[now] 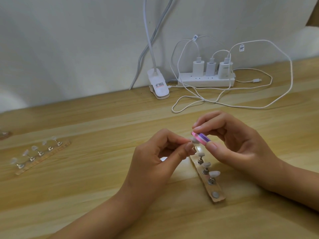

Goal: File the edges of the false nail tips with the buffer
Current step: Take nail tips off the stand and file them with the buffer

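**Wooden table** (86, 195), pale grain, seen from beside the seated person.

- The near holder strip (218, 198) lies on the table between the forearms. Its nearest magnet (215, 194) is bare, and three mounted tips (214, 173) stand on pins farther along it.
- Just above the strip's far end, the left hand (155, 157) pinches a false nail tip (194, 141) between thumb and forefinger. The tip's stand is mostly hidden.
- The right hand (233, 145) grips the pink-and-purple buffer (202, 138) between thumb and fingertips. The buffer's edge touches the pinched tip.
- Well left of the near strip, a second holder strip (58, 148) carries five clear tips.
- Beyond the near strip, at the wall, a white clip lamp (158, 87) bears a label with a red band. Its print is too small to read.
- Also beyond the near strip, slightly to its right, a white power strip (205, 82) holds three chargers (198, 66). Faint lettering on the right one is illegible.
- Paper tags (242, 47) on the white cables (276, 102) carry printed codes, which are unreadable.
- The wall (69, 40) behind is plain off-white.
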`<state>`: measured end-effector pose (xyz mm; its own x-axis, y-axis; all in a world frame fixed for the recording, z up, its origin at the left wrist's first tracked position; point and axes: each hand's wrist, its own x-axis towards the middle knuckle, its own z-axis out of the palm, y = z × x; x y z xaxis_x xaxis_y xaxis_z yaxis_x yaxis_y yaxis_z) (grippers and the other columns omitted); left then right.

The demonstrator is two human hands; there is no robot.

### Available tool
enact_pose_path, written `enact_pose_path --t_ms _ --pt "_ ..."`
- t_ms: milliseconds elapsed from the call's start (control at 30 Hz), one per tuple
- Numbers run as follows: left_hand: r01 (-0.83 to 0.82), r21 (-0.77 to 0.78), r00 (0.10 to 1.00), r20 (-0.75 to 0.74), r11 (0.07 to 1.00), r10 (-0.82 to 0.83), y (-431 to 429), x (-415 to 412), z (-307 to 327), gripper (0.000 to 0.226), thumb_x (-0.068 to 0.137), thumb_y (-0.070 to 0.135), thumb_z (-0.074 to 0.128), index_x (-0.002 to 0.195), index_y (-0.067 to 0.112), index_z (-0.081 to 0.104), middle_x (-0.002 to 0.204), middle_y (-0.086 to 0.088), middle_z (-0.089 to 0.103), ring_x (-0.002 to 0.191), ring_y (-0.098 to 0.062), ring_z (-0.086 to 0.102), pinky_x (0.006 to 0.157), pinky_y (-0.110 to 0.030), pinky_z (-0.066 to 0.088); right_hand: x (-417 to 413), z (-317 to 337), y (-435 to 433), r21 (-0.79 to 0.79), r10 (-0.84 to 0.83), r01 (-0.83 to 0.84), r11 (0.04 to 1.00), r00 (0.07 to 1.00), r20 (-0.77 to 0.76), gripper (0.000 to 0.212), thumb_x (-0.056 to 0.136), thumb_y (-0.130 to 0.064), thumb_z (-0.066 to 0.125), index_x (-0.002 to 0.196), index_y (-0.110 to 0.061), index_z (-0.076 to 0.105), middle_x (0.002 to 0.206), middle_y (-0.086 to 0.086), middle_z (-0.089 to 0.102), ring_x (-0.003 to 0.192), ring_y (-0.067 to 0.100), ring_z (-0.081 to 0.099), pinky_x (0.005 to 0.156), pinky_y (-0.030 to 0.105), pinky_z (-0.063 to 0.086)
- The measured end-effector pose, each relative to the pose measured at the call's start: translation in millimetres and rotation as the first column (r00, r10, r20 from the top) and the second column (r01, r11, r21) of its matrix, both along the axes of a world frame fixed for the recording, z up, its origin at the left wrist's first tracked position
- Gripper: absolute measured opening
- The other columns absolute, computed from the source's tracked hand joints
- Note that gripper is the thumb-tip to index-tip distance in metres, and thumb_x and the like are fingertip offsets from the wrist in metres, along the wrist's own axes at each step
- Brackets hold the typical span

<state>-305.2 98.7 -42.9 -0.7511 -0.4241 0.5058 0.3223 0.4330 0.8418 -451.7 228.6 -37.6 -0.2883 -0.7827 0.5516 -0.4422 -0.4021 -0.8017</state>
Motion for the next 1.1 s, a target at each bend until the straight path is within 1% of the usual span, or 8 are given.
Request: enact_pose_path --t_ms 100,200,267,467,600,733,900,1100 --pt "0.007 -0.036 1.0 -0.007 0.999 -0.008 0.8 0.7 1.5 0.007 0.085 0.034 0.069 0.088 0.038 0.065 0.083 0.01 0.074 0.079 -0.013 0.073 0.071 -0.022 0.056 -2.1 -1.3 -1.2 0.039 -0.03 0.03 0.999 1.0 -0.002 0.02 0.085 -0.015 0.065 0.105 -0.01 0.064 0.109 0.01 0.06 0.108 0.023 0.061 0.096 0.034 0.05" --pt "0.046 -0.05 0.999 -0.017 0.998 -0.047 4.2 1.1 2.8 0.009 0.087 0.032 0.068 0.09 0.04 0.064 0.085 0.011 0.074 0.079 -0.01 0.073 0.07 -0.02 0.055 -2.8 -1.6 1.7 0.008 -0.05 0.051 0.999 0.994 -0.096 0.021 0.087 -0.017 0.06 0.107 -0.011 0.066 0.112 0.007 0.059 0.113 0.028 0.058 0.099 0.04 0.046" --pt "0.045 -0.049 0.999 -0.017 0.998 -0.046 3.2 1.0 2.9 0.011 0.087 0.03 0.068 0.09 0.04 0.064 0.085 0.01 0.074 0.078 -0.01 0.072 0.07 -0.019 0.054 -2.3 -1.0 1.8 -0.006 -0.055 0.054 0.998 0.993 -0.101 0.022 0.087 -0.018 0.059 0.107 -0.012 0.066 0.113 0.006 0.059 0.114 0.027 0.058 0.099 0.038 0.046" --pt "0.016 -0.033 1.0 0.0 0.999 -0.016 -1.2 -0.7 1.5 0.012 0.085 0.029 0.069 0.087 0.04 0.065 0.083 0.01 0.074 0.08 -0.013 0.073 0.072 -0.021 0.055 -3.9 3.6 0.6 -0.009 -0.041 0.043 0.999 0.99 0.136 0.024 0.082 -0.021 0.068 0.104 -0.013 0.066 0.108 0.004 0.065 0.106 0.016 0.064 0.093 0.021 0.048" --pt "0.012 -0.082 1.0 0.007 0.997 -0.012 -0.6 -0.3 1.2 0.009 0.085 0.027 0.07 0.088 0.034 0.065 0.082 0.01 0.074 0.079 -0.012 0.073 0.071 -0.022 0.056 1.6 0.4 1.9 -0.008 0.011 -0.011 1.0 0.999 -0.039 0.023 0.088 -0.018 0.061 0.107 -0.006 0.063 0.109 0.009 0.06 0.108 0.026 0.06 0.095 0.031 0.049" --pt "0.014 -0.1 1.0 0.007 0.995 -0.014 -0.4 0.3 1.1 0.005 0.086 0.024 0.069 0.088 0.027 0.066 0.082 0.011 0.073 0.078 -0.01 0.072 0.07 -0.019 0.054 1.3 1.8 0.9 0.038 0.024 -0.028 0.999 0.995 0.096 0.024 0.085 -0.023 0.07 0.104 -0.01 0.065 0.106 0.007 0.064 0.104 0.02 0.064 0.089 0.024 0.052" --pt "0.005 -0.093 1.0 0.019 0.996 -0.003 -1.7 -0.5 1.5 0.008 0.086 0.026 0.069 0.09 0.032 0.066 0.081 0.011 0.073 0.077 -0.009 0.072 0.07 -0.02 0.055 3.8 2.5 2.4 -0.034 0.025 -0.028 0.999 0.997 -0.076 0.023 0.089 -0.016 0.061 0.109 -0.006 0.062 0.113 0.012 0.059 0.112 0.027 0.059 0.097 0.033 0.048" --pt "0.012 -0.114 0.999 0.033 0.993 -0.008 -0.5 -0.7 3.0 0.011 0.085 0.026 0.07 0.09 0.036 0.066 0.082 0.015 0.073 0.076 -0.006 0.071 0.07 -0.019 0.055 1.6 0.7 1.6 -0.014 -0.026 0.025 1.0 0.992 -0.126 0.024 0.087 -0.019 0.068 0.107 -0.008 0.064 0.111 0.01 0.058 0.109 0.028 0.059 0.096 0.039 0.048"
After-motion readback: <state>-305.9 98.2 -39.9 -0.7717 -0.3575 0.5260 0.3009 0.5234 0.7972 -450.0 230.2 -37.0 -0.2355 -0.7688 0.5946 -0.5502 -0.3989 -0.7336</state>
